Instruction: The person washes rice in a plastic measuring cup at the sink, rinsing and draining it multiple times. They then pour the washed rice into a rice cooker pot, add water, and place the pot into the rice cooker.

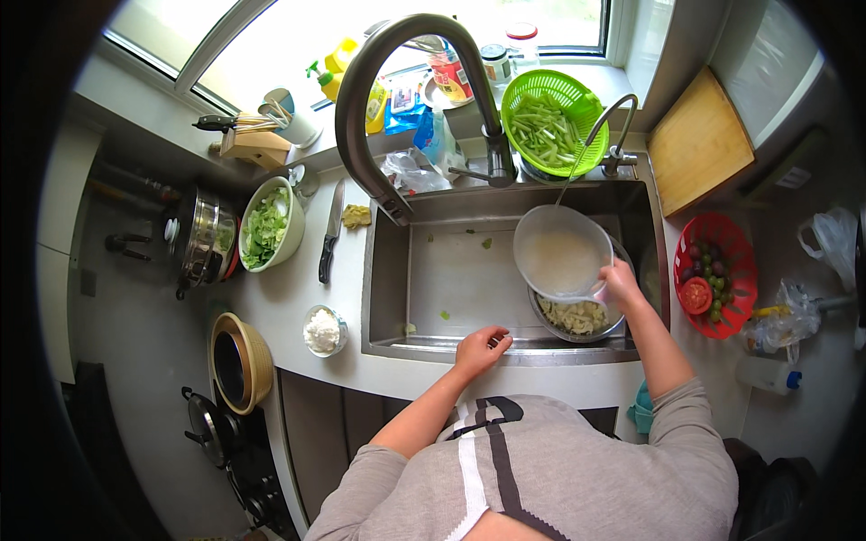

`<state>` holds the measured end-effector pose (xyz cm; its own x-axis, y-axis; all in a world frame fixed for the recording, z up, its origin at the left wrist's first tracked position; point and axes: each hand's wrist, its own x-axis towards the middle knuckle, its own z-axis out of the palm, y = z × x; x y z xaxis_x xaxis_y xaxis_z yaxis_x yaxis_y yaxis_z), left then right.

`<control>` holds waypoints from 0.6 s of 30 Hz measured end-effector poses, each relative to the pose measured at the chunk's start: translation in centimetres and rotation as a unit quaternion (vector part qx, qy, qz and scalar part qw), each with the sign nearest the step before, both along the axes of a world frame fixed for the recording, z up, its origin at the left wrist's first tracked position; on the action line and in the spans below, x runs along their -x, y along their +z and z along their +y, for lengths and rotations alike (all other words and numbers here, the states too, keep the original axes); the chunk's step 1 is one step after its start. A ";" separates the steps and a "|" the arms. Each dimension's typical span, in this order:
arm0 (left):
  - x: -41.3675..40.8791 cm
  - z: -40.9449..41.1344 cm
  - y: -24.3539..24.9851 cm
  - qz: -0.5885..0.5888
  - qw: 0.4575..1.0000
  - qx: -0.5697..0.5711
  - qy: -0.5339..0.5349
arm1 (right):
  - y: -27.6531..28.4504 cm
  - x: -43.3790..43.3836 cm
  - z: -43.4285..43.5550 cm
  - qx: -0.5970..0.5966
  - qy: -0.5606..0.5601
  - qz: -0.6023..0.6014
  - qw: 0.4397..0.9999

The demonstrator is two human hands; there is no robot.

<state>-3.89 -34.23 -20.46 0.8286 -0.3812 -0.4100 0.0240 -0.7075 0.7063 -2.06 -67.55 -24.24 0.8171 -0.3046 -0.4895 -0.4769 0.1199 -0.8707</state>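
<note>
My right hand (617, 283) grips the handle of a translucent plastic jug (563, 253) with cloudy liquid in it. The jug is over the right part of the steel sink (460, 284), and a thin stream of water runs down to it from the slim curved tap (612, 111). Partly hidden beneath the jug, a steel bowl (561, 333) holds pale chopped food (575, 316). My left hand (483, 349) rests near the sink's front rim with its fingers loosely curled, holding nothing visible. The large grey faucet (352, 101) arches over the sink's back left.
Left on the counter are a kitchen knife (331, 233), a bowl of chopped greens (295, 233) and a tub of white food (323, 331). Behind the sink, a green colander (558, 81) holds cut green stems. At right are a red fruit basket (743, 270) and a wooden cutting board (703, 142).
</note>
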 end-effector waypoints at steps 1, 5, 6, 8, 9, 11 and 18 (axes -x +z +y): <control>0.2 -0.1 -0.1 -0.003 1.000 0.002 0.001 | -0.3 -0.4 0.0 0.007 -0.008 0.008 1.000; 0.2 0.0 -0.4 -0.009 1.000 0.003 0.006 | 1.5 -0.8 2.7 0.028 -0.038 0.015 0.999; 0.1 0.1 -0.3 -0.009 1.000 0.010 0.006 | 1.6 -0.4 2.7 0.029 -0.021 0.029 0.999; 0.0 0.2 0.0 -0.009 1.000 0.012 0.006 | 1.4 0.1 1.6 0.006 -0.006 0.058 0.998; 0.1 0.0 0.2 -0.007 1.000 0.009 0.006 | 1.7 0.5 0.7 -0.017 -0.007 0.074 0.997; 0.1 0.1 0.3 -0.008 1.000 0.003 0.007 | 2.4 0.5 -0.4 -0.019 -0.003 0.021 1.000; 0.1 -0.1 -0.2 -0.004 1.000 0.013 0.000 | 1.5 1.5 -0.6 0.000 -0.013 0.054 0.998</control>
<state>-3.95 -34.35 -20.62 0.8314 -0.3919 -0.3938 0.0181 -0.6893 0.7243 -3.59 -68.19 -22.77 0.7517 -0.3250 -0.5739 -0.5646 0.1327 -0.8146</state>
